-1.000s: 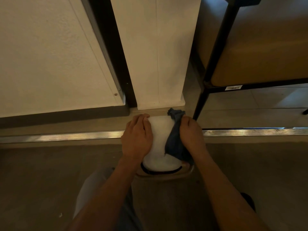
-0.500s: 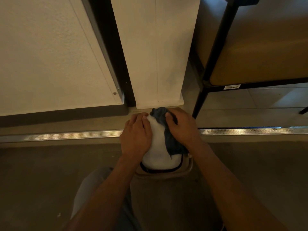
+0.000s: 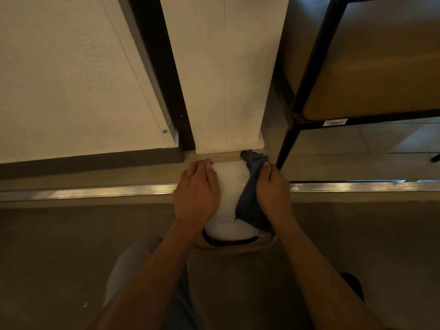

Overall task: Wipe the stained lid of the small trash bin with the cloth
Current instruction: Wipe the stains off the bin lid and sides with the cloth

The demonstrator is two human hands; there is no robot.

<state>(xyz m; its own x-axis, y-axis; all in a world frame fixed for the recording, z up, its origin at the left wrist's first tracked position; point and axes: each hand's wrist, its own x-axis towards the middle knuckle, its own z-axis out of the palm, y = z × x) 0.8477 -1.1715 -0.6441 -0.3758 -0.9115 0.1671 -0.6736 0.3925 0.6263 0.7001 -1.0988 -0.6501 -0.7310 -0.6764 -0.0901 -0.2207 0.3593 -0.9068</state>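
White textured wall panels (image 3: 71,79) meet a dark baseboard (image 3: 90,160). A ribbed metal threshold strip (image 3: 95,190) crosses the grey floor (image 3: 71,258). A black-framed tan-cushioned chair (image 3: 371,79) stands right.

lid (image 3: 229,201) between hands | cloth (image 3: 250,198) on lid's right side

Indoor room, likely home: grey tiled floor (image 3: 71,258), metal threshold strip (image 3: 95,190), white wall panels (image 3: 59,79), black-framed tan-cushioned chair (image 3: 371,75).
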